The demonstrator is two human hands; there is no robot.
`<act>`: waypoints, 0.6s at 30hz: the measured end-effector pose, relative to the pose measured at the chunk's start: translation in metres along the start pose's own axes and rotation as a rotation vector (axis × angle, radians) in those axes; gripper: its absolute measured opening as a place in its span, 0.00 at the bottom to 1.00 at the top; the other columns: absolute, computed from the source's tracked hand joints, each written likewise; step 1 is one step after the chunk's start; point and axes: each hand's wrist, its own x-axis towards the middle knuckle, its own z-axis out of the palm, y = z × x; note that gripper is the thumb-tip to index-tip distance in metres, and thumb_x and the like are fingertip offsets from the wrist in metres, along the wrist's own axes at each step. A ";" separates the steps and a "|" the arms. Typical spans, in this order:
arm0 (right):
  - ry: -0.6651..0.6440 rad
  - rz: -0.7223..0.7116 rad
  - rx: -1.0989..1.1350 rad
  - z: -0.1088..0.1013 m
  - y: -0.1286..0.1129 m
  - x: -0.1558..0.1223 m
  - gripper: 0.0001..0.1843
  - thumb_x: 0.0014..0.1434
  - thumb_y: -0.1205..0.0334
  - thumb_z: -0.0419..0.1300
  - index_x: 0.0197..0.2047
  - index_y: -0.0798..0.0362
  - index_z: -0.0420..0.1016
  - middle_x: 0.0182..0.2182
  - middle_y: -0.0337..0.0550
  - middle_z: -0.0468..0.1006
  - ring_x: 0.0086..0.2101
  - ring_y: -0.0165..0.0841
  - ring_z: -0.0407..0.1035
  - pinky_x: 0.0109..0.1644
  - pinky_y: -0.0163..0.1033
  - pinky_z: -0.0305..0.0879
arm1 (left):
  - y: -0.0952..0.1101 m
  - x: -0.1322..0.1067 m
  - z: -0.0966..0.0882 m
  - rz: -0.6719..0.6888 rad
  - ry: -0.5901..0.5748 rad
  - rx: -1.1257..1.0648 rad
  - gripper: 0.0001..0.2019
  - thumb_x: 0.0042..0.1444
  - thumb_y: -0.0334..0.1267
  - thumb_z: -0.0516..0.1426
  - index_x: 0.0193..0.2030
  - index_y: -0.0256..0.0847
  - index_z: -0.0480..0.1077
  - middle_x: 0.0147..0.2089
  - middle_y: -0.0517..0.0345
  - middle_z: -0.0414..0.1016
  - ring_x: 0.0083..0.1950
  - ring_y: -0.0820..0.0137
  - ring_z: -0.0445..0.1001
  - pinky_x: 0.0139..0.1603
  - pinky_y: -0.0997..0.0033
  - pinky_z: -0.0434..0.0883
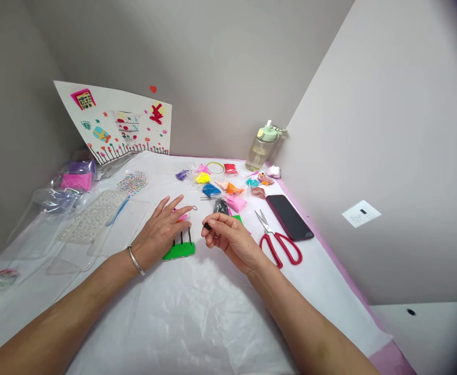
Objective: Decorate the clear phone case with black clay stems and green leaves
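A small clear piece decorated with clay lies on the covered table, with a green clay band along its near edge and thin black stems above it. Over its upper part rests my left hand, fingers spread, hiding much of the piece and some pink clay. A small loop shows by its fingertips. Just to the right, my right hand is raised and pinches a small lump of black clay between thumb and fingers. Behind that hand lies a bag of black clay.
Red-handled scissors and a phone lie right. Several bags of coloured clay, including a blue one, sit beyond the hands. A bottle stands at the back. Clear cases and rhinestones lie left, below a decorated board.
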 end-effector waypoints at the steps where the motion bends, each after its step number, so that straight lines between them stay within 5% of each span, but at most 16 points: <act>1: -0.001 0.001 0.000 0.000 0.000 0.000 0.11 0.57 0.55 0.69 0.37 0.55 0.78 0.29 0.39 0.80 0.24 0.23 0.70 0.32 0.30 0.65 | 0.000 0.000 0.000 0.000 0.001 0.004 0.21 0.60 0.17 0.47 0.44 0.38 0.78 0.62 0.44 0.74 0.73 0.45 0.57 0.68 0.31 0.57; 18: -0.010 0.000 -0.006 -0.001 0.001 0.000 0.12 0.57 0.55 0.69 0.37 0.55 0.78 0.29 0.39 0.80 0.25 0.24 0.70 0.32 0.31 0.65 | -0.001 -0.003 -0.004 0.017 -0.019 -0.001 0.22 0.59 0.16 0.49 0.45 0.41 0.79 0.64 0.46 0.73 0.75 0.47 0.53 0.69 0.32 0.55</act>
